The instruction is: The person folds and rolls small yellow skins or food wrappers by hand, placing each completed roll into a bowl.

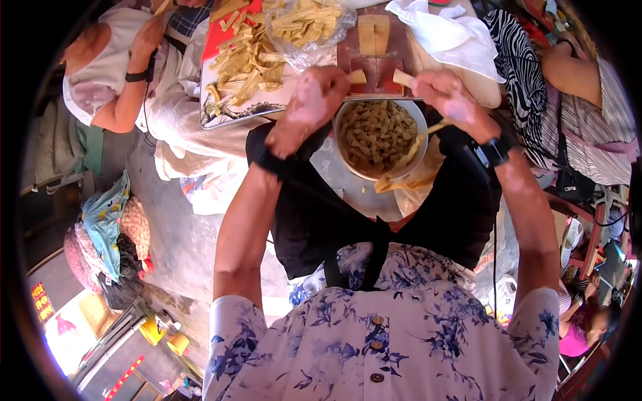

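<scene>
My left hand (319,90) is closed around a flat yellow-tan strip (358,77), whose short end sticks out to the right. Across a narrow gap, my right hand (447,95) grips another such strip (402,78), its end pointing left. A strip tail (436,126) hangs beneath the right hand toward the bowl. Between and beyond the hands lies a dark red board (345,59) with a wooden block (373,36) on it. Below the hands, between my knees, a pale round bowl (422,142) holds many short cut pieces (378,134) of the same tan material.
Long tan strips (251,60) are heaped on a tray at the left, with a clear plastic bag (311,30) beside them. A white cloth (445,30) lies at the right of the table. People sit close on both sides; a person's arm (127,100) is at the left.
</scene>
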`<state>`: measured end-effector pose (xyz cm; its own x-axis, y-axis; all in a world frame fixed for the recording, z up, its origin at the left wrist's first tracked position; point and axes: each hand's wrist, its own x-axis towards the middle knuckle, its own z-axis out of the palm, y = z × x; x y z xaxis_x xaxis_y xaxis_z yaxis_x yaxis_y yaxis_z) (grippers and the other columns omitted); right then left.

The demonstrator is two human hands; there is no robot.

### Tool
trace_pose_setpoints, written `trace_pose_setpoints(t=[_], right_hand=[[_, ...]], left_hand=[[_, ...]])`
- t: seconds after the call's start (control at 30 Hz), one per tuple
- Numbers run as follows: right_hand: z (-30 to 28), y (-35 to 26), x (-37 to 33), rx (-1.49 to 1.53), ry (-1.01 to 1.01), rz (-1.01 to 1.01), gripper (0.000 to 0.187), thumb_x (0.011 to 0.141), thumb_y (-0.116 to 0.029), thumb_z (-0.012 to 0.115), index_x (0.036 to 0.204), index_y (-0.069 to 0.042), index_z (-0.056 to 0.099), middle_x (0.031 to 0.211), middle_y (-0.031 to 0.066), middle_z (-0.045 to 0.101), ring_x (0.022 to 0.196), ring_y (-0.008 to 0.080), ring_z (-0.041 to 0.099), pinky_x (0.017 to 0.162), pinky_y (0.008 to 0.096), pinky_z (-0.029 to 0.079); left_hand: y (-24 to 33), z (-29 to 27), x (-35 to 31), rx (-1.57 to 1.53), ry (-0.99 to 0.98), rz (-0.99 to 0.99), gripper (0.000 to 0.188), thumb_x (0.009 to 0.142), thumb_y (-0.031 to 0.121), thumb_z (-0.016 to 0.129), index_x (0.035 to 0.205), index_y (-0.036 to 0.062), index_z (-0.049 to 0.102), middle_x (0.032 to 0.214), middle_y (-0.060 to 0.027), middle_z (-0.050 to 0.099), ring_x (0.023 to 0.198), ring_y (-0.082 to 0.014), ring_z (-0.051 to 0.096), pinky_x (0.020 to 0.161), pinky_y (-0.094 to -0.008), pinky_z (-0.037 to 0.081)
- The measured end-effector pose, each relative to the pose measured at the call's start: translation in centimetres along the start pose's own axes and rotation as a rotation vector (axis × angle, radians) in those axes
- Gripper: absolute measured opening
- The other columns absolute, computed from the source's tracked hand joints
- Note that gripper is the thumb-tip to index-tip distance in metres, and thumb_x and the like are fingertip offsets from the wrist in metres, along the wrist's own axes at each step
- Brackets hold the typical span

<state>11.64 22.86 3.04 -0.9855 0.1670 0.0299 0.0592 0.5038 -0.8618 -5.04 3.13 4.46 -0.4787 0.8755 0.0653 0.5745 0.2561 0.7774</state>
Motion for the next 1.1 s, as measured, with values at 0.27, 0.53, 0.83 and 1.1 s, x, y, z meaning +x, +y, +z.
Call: trace_pose_setpoints(t=[0.27,0.53,0.83,1.1], right_hand=[[3.5,-5.3,-6.0,0.127,0.01,-0.081,0.008,0.088,-0.006,0.052,0.084,-0.001,0.056,0.066,0.0063,0.057,0.057,0.0132,0.055,0.05,0.0261,0.041],[8.4,-8.6,-11.1,0.32,-0.067,0.0,0.017,0.09,-0.014,0.054,0.078,-0.001,0.05,0.058,0.0112,0.046,0.051,0.0263,0.051,0.047,0.0334,0.038],[10.0,-9.3,-11.3,0.119,-0.191,-0.168,0.013,0.087,-0.013,0.057,0.083,-0.001,0.052,0.065,0.0131,0.054,0.056,0.0323,0.054,0.05,0.0385,0.04],[11.2,-10.5,-8.1,0.138,-0.222,-0.116,0.02,0.089,-0.02,0.052,0.079,-0.003,0.05,0.058,0.0182,0.051,0.057,0.038,0.055,0.05,0.0449,0.041]], left_hand=[[2.3,0.6,-5.7,0.142,-0.087,0.097,0.035,0.09,0.023,0.053,0.115,-0.0012,0.052,0.105,-0.0195,0.059,0.099,-0.0287,0.057,0.083,-0.0342,0.044],[7.2,1.7,-13.0,-0.243,-0.218,0.108,0.028,0.088,0.014,0.056,0.111,-0.0028,0.054,0.098,-0.0179,0.059,0.088,-0.0321,0.058,0.076,-0.0346,0.046],[5.3,0.5,-17.3,-0.373,-0.125,0.102,0.007,0.086,0.004,0.057,0.087,-0.003,0.059,0.068,-0.0078,0.056,0.055,-0.0149,0.053,0.051,-0.0258,0.043],[7.7,-3.6,-15.5,0.531,0.031,0.193,0.023,0.076,-0.005,0.057,0.099,-0.0031,0.057,0.097,-0.0155,0.057,0.092,-0.0313,0.056,0.082,-0.0406,0.044]])
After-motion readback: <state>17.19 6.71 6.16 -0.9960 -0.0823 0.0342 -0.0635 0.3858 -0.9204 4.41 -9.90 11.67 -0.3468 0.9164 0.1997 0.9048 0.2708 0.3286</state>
